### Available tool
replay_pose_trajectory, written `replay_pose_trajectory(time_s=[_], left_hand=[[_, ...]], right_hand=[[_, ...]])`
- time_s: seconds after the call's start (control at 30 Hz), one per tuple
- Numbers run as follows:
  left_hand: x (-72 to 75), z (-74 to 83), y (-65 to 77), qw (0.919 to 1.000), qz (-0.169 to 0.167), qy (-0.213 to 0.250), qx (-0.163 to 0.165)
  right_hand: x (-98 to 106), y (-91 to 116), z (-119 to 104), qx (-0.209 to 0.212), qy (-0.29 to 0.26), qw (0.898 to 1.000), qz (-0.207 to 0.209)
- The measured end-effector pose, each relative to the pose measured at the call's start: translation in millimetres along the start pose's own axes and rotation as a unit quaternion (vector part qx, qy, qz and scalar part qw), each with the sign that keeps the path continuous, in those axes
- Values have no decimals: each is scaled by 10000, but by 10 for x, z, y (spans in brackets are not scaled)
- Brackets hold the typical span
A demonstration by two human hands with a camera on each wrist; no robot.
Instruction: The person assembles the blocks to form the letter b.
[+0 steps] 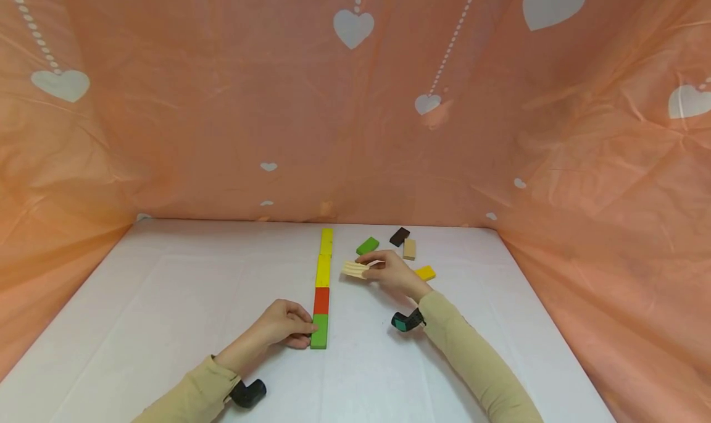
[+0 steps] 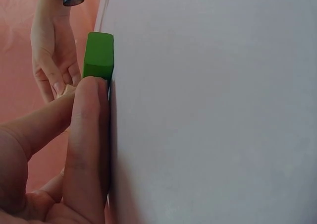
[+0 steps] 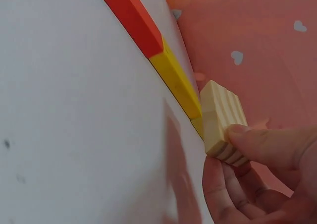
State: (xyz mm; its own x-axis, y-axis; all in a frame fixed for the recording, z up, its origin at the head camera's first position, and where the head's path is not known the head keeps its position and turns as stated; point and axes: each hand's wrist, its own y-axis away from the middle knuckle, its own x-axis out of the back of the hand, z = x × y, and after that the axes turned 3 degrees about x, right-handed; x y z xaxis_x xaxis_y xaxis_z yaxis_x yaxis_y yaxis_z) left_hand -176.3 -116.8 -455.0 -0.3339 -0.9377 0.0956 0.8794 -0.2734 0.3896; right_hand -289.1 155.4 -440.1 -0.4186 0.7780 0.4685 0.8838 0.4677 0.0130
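Note:
In the head view a straight row on the table runs from a green block (image 1: 319, 333) at the near end through a red block (image 1: 321, 301) to two yellow blocks (image 1: 323, 270). My left hand (image 1: 286, 325) touches the green block's left side with its fingertips; in the left wrist view its fingers (image 2: 89, 135) reach to the block's end. My right hand (image 1: 389, 273) pinches a pale wooden block (image 3: 225, 120) with striped grain between thumb and fingers. It holds this block above the table, just right of the row and apart from it.
Beyond and beside the right hand lie loose blocks: a green one (image 1: 367, 246), a dark brown one (image 1: 399, 236), a tan one (image 1: 409, 249) and a yellow one (image 1: 425, 273). An orange curtain (image 1: 222, 133) with white hearts borders the white table (image 1: 194, 287).

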Motion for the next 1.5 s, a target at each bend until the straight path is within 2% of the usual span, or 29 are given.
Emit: replay_pose_trajectory(time_s=[0.23, 0.5, 0.8, 1.1, 1.5], left_hand=[[-1, 10, 8, 10000, -5, 33, -3], [-2, 9, 6, 9999, 45, -50, 79], [0, 3, -7, 9999, 113, -92, 88], [7, -36, -24, 9998, -62, 204, 20], [24, -33, -22, 9998, -95, 167, -5]], right_hand=[[-88, -31, -8, 128, -9, 9992, -374], [-151, -54, -26, 67, 260, 9982, -545], [-196, -84, -42, 19, 370, 9982, -474], [-258, -81, -33, 115, 515, 9976, -450], [-267, -95, -19, 308, 794, 9959, -321]])
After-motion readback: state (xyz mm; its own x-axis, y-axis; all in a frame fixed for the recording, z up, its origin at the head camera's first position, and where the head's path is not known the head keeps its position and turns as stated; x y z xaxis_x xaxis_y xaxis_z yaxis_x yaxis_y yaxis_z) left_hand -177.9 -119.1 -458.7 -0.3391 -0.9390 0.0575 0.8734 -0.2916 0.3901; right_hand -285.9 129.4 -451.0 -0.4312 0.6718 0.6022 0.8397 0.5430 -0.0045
